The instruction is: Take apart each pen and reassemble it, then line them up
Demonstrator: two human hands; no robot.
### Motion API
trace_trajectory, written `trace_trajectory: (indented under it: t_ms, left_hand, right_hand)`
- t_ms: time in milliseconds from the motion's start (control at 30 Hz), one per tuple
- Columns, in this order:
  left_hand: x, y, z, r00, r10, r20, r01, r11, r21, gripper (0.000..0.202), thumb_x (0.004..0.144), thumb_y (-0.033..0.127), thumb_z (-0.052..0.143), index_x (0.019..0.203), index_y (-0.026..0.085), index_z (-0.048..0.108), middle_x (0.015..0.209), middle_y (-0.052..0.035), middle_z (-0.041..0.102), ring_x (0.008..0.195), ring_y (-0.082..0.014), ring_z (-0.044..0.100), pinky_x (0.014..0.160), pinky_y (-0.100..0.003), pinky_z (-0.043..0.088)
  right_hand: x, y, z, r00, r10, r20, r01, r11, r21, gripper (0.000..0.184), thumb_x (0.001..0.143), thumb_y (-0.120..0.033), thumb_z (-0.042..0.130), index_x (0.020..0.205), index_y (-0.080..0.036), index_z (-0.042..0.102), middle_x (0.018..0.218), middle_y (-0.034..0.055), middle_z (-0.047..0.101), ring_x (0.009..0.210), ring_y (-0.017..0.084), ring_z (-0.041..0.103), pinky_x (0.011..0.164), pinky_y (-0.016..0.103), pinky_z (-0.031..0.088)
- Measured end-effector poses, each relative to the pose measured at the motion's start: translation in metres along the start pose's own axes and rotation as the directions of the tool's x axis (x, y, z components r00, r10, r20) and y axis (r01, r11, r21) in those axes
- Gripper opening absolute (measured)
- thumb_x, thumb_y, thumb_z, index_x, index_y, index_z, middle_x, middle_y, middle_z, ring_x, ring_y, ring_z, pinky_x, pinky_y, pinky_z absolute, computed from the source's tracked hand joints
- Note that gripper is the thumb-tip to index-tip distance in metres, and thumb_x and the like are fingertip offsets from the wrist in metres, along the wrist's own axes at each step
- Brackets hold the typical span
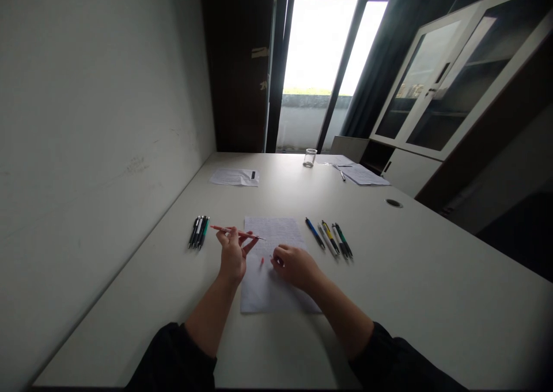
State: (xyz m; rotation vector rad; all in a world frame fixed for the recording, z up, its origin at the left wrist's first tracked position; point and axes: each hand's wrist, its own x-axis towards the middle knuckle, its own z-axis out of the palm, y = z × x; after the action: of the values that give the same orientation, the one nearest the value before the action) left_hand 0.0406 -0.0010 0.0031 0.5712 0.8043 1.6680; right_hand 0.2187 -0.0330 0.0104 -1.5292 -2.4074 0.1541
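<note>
My left hand pinches the red pen between thumb and fingertips, lifted just above the written sheet. Its long axis runs left to right, tip toward my right hand. That hand lies curled, palm down on the sheet; I cannot tell whether it grips anything. A small red piece lies between my hands. More pens flank the sheet on the desk. Far off, the glass looks empty.

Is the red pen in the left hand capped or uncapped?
Uncapped, likely: the red pen ends in a thin bare tip; a small red piece lies on the sheet.
</note>
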Motion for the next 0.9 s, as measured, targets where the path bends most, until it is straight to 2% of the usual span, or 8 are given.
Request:
trace_trajectory:
  t_ms: [200,367,533,633,733,900]
  left_hand:
    - [0.0,0.0,0.001,1.0,-0.02,-0.01,0.02,1.0,0.001,0.026,0.089,0.031,0.058,0.098,0.027,0.035,0.085,0.0044,0.053,0.082,-0.0175,0.069,0.077,-0.051,0.059]
    - [0.0,0.0,0.001,1.0,-0.023,-0.012,0.023,1.0,0.001,0.026,0.089,0.032,0.059,0.097,0.027,0.035,0.085,0.0042,0.053,0.082,-0.018,0.069,0.076,-0.052,0.059]
    - [-0.001,-0.001,0.001,0.999,-0.05,0.009,0.05,0.999,0.012,0.025,0.089,0.031,0.059,0.097,0.027,0.035,0.084,0.0036,0.054,0.083,-0.0183,0.068,0.077,-0.052,0.059]
    - [-0.002,-0.002,0.002,0.997,-0.066,0.041,0.065,0.998,0.022,0.025,0.089,0.032,0.059,0.097,0.027,0.036,0.084,0.0032,0.054,0.083,-0.0185,0.068,0.077,-0.051,0.059]
    - [-0.004,-0.005,0.002,0.992,-0.089,0.088,0.086,0.996,0.037,0.026,0.089,0.034,0.059,0.097,0.026,0.036,0.086,0.0031,0.054,0.082,-0.0178,0.068,0.078,-0.052,0.058]
    - [-0.004,-0.011,0.0,0.979,-0.123,0.163,0.112,0.991,0.074,0.028,0.088,0.037,0.061,0.098,0.026,0.037,0.087,0.0031,0.054,0.084,-0.0179,0.067,0.078,-0.053,0.058]
  right_hand:
    - [0.001,-0.003,0.0,1.0,0.004,0.029,-0.002,0.999,-0.05,0.009,0.085,-0.026,0.06,0.079,-0.02,0.062,0.083,0.0018,0.066,0.068,0.014,0.058,0.057,0.025,0.028]
    - [0.0,0.001,0.002,1.0,-0.009,0.015,0.009,1.0,-0.002,0.014,0.085,-0.033,0.063,0.079,-0.02,0.062,0.081,0.0014,0.066,0.066,0.014,0.057,0.057,0.024,0.028]
    - [0.002,0.005,-0.002,0.991,0.039,-0.127,-0.021,0.989,0.143,0.02,0.09,-0.037,0.057,0.08,-0.02,0.061,0.077,0.0011,0.064,0.062,0.012,0.055,0.059,0.024,0.035]
    - [0.003,0.004,-0.005,0.975,0.048,-0.218,0.004,0.972,0.234,0.02,0.094,-0.036,0.052,0.088,-0.02,0.062,0.077,0.0013,0.064,0.062,0.013,0.055,0.062,0.024,0.04]
    - [0.004,0.002,-0.004,0.97,0.027,-0.241,0.046,0.956,0.291,0.021,0.096,-0.037,0.051,0.093,-0.021,0.064,0.081,0.0023,0.066,0.064,0.013,0.056,0.062,0.024,0.042]
    - [0.006,0.005,0.005,0.966,-0.008,-0.258,0.08,0.96,0.268,0.023,0.096,-0.034,0.052,0.084,-0.02,0.066,0.082,0.0036,0.066,0.068,0.014,0.059,0.065,0.025,0.043]
